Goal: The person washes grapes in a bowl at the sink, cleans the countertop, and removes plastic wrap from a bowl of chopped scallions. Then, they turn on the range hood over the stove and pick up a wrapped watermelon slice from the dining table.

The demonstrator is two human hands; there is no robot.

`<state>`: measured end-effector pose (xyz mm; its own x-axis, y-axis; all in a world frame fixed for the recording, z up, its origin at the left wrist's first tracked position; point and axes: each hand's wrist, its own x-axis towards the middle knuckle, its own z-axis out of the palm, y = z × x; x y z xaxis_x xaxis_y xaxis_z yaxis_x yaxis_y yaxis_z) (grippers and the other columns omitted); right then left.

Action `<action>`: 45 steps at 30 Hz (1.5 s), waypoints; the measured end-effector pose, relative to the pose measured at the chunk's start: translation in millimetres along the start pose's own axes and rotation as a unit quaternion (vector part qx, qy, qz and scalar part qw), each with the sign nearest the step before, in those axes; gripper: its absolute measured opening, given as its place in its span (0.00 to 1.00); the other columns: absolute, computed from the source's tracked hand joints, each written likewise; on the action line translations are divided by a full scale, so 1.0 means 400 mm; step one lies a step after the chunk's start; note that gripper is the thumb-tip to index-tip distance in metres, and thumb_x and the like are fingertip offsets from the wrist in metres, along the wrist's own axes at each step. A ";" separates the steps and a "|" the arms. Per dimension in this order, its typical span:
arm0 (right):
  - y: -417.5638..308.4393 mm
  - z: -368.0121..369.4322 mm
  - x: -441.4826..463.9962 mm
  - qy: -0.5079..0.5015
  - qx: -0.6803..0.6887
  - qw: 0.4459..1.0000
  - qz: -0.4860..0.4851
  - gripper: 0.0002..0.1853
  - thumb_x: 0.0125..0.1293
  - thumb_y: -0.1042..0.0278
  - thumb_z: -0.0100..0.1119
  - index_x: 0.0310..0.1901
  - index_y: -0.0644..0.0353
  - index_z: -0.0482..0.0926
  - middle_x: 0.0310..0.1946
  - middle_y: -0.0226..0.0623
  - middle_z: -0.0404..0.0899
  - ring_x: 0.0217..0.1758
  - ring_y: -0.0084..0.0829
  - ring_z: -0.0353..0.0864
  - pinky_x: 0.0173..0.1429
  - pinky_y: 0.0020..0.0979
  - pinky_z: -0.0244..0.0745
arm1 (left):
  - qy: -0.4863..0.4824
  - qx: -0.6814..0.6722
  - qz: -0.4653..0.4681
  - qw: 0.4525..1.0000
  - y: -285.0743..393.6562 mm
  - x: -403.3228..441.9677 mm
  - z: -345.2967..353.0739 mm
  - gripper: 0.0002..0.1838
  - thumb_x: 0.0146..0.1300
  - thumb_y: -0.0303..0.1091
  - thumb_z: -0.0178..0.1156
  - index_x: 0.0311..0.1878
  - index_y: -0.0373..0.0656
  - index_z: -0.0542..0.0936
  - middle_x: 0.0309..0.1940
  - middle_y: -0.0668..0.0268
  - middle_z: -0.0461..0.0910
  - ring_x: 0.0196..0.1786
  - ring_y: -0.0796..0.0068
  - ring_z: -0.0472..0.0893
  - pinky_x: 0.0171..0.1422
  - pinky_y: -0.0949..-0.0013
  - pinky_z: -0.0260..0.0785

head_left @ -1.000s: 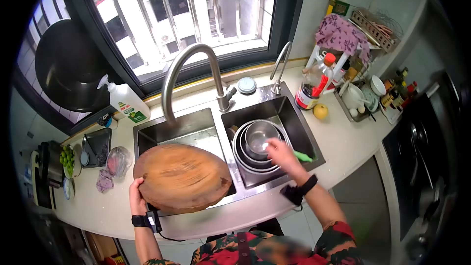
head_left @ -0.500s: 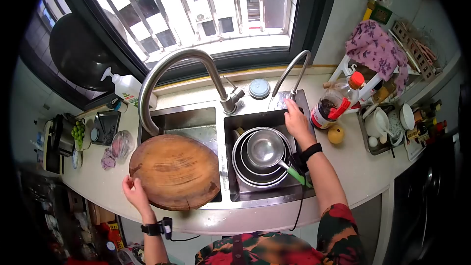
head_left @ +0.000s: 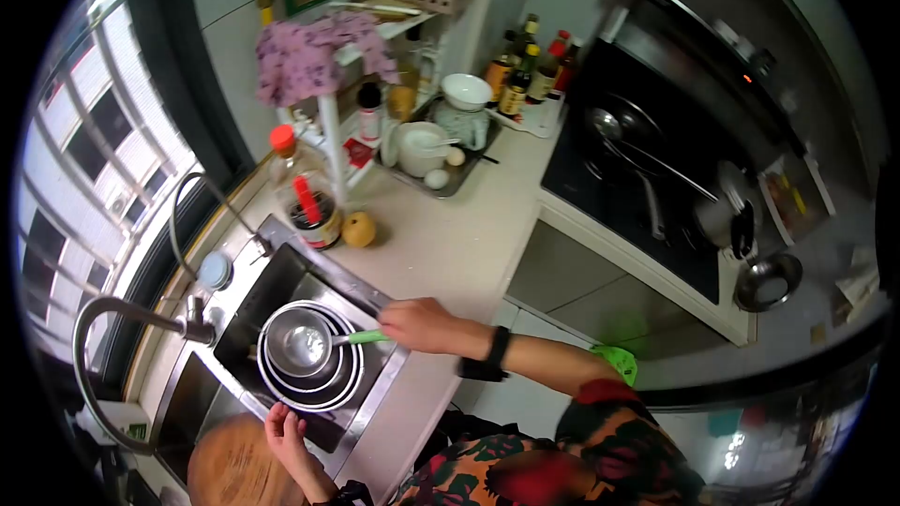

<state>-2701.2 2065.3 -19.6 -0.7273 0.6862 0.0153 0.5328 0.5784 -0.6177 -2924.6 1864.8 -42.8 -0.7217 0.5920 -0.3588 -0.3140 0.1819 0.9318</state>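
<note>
A metal ladle [head_left: 300, 342] with a green handle lies bowl-up inside the nested metal bowls [head_left: 357, 370]. These bowls stand in one basin of the sink [head_left: 352, 426]. My right hand [head_left: 412, 324] is closed around the end of the green handle, with its fingers seen partly from behind. Beside the round wooden cutting board [head_left: 234, 468], near the sink's divider, is my left hand [head_left: 289, 440]. Its fingers are loosely bent and apart, with nothing in them. The board covers part of the other basin and is cut off by the view's edge.
A large faucet [head_left: 112, 314] and a thin tap [head_left: 192, 192] rise behind the sink. A red-capped jar [head_left: 311, 211] and a yellow round fruit [head_left: 358, 230] stand on the counter. Farther along are a tray of dishes [head_left: 450, 189] and a black stove [head_left: 609, 197] with a wok.
The view has swung right toward the stove. My right hand has gone from beside the thin tap to the ladle's handle and closed on it. My left hand stays near the board.
</note>
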 end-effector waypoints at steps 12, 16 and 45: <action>0.570 -0.325 -0.732 0.337 -0.184 0.805 0.452 0.07 0.52 0.65 0.50 0.30 0.55 0.76 0.28 0.43 0.77 0.33 0.47 0.75 0.36 0.43 0.70 | -0.075 0.059 -0.025 0.995 -0.070 -0.039 0.085 0.11 0.55 0.29 0.55 0.42 0.44 0.71 0.32 0.75 0.71 0.28 0.88 0.67 0.29 0.83 0.61; 0.764 -0.455 -0.801 0.396 -0.195 0.766 0.468 0.11 0.50 0.65 0.54 0.35 0.58 0.77 0.33 0.45 0.77 0.39 0.46 0.75 0.43 0.38 0.69 | -0.039 0.123 0.008 0.992 -0.117 -0.064 0.073 0.11 0.54 0.31 0.56 0.42 0.43 0.72 0.30 0.75 0.73 0.29 0.86 0.71 0.29 0.82 0.63; 0.970 -0.703 -0.832 0.049 -0.285 0.902 0.322 0.23 0.58 0.58 0.52 0.52 0.63 0.65 0.37 0.56 0.72 0.38 0.50 0.75 0.41 0.42 0.72 | 0.096 0.087 -0.025 0.991 -0.160 -0.298 0.377 0.15 0.52 0.35 0.55 0.43 0.43 0.72 0.32 0.72 0.71 0.34 0.80 0.71 0.35 0.75 0.65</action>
<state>-2130.6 2185.4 -43.2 -0.1610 0.9802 -0.1152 0.9870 0.1597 -0.0202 -2725.7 1901.0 -51.4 -0.8172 0.4217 -0.3929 -0.2535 0.3492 0.9021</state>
